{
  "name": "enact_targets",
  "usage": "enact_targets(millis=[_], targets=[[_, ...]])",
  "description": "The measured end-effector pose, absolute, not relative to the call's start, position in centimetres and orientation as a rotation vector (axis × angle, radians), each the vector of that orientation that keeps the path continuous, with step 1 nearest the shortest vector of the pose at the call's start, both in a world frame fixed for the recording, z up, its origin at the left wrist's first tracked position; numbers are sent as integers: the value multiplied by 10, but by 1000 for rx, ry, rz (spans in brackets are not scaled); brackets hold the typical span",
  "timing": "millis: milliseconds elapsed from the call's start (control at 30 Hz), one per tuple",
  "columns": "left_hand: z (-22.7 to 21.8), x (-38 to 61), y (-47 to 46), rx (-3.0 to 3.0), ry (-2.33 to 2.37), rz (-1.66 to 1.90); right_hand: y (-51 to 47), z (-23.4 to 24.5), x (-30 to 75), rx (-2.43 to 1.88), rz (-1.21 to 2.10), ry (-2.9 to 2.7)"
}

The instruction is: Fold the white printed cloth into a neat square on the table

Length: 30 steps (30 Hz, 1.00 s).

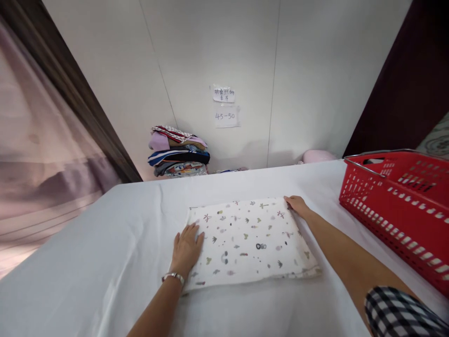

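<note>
A folded white cloth with small printed figures (249, 238) lies flat in the middle of a table covered with a white sheet (105, 243). My left hand (186, 247) rests palm down on the cloth's left edge, fingers stretched out, a metal bracelet on the wrist. My right hand (297, 205) lies at the cloth's far right corner, fingers curled over its edge; whether it grips the cloth I cannot make out.
A red plastic basket (396, 206) with a metal handle stands at the right edge of the table. A stack of folded clothes (178, 152) sits at the back against the white wall. A pink object (317, 156) lies behind the table's far edge.
</note>
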<state>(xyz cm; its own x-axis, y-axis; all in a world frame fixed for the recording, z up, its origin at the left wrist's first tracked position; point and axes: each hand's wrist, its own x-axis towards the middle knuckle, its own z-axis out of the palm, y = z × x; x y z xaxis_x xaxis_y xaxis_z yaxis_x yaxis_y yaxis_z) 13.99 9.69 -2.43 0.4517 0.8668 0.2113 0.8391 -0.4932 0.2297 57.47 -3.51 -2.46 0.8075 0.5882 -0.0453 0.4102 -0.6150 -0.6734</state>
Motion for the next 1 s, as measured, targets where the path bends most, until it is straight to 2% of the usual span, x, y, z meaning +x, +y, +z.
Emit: enact_targets(millis=[467, 1000], targets=[[-24, 139, 98, 2592, 1531, 458, -10, -17, 575, -2438, 364, -961], [-15, 140, 97, 2565, 1553, 461, -38, -6, 565, -2358, 427, -1267]])
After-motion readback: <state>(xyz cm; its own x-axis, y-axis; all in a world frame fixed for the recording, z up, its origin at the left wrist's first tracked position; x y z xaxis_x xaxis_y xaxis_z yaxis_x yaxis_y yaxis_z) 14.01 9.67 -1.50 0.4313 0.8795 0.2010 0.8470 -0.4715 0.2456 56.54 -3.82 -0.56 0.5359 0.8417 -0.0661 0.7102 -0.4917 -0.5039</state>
